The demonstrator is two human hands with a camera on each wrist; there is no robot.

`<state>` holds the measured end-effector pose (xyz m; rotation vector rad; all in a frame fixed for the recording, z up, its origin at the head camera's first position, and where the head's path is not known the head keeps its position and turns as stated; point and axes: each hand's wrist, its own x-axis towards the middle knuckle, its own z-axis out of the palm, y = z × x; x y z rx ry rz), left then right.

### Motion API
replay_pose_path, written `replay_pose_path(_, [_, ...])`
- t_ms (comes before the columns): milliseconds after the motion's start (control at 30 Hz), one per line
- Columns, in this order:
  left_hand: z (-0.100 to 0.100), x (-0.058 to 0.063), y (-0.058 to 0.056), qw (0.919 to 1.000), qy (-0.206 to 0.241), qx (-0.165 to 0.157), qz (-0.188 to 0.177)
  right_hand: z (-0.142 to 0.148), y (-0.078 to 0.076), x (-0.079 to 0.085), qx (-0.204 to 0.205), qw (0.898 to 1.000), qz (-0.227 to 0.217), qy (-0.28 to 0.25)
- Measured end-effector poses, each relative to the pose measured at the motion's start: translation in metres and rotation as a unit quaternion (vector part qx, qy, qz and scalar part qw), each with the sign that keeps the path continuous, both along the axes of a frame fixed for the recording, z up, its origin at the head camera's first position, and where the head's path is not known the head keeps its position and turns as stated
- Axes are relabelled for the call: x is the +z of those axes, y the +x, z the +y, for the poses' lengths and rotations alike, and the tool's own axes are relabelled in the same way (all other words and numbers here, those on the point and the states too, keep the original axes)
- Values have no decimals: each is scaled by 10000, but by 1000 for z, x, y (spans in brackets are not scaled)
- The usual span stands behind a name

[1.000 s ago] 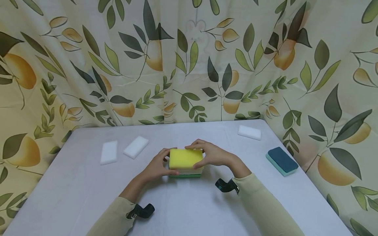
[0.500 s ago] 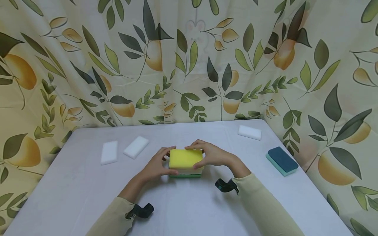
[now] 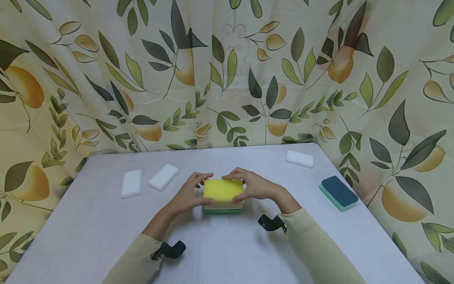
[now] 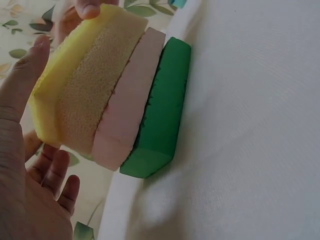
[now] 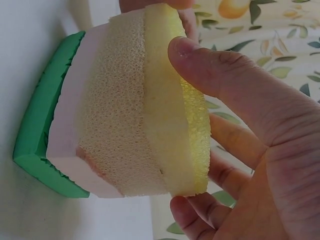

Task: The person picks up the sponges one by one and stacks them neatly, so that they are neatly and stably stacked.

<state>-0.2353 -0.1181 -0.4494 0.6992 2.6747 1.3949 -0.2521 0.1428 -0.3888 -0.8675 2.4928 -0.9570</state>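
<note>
Head view: sleeves cut off below; back of foam stack hidden.

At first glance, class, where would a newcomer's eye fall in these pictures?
A bright yellow layer tops the stack on the white table, between the left hand and right hand. Behind hangs a leafy patterned curtain; a blue-topped sponge sits near the table's right edge.

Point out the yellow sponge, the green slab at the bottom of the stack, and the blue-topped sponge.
Yellow sponge (image 3: 222, 190), head view, middle of its top face.
Green slab (image 4: 162, 107), left wrist view, its long side.
Blue-topped sponge (image 3: 338, 191), head view, its dark top face.
</note>
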Motion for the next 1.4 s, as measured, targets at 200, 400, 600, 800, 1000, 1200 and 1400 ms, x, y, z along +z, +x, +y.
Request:
replay_pose_path(200, [2,0,-2,10000,-37,-12,60,1,1,1,-9,10000,-2,-22])
replay_pose_path(400, [3,-1,-3,9999,-12,-57,154,1,2,1,-22,10000,-14,-82])
replay_pose_path(600, [3,0,-3,9992,-82,-172,352,3,3,0,-84,9999,-27,-96])
replay_pose_path(800, [3,1,-2,9990,-118,-175,405,5,3,0,-93,9999,-10,-93])
replay_pose_path(1000, [3,3,-1,9994,-80,-89,338,10,5,0,-141,9998,-81,-112])
replay_pose_path(1200, [2,5,-1,9994,-61,-113,319,20,7,1,-272,9993,-65,-228])
replay_pose_path(1400, [3,5,-3,9992,-91,-126,376,38,9,1,-496,9983,42,-295])
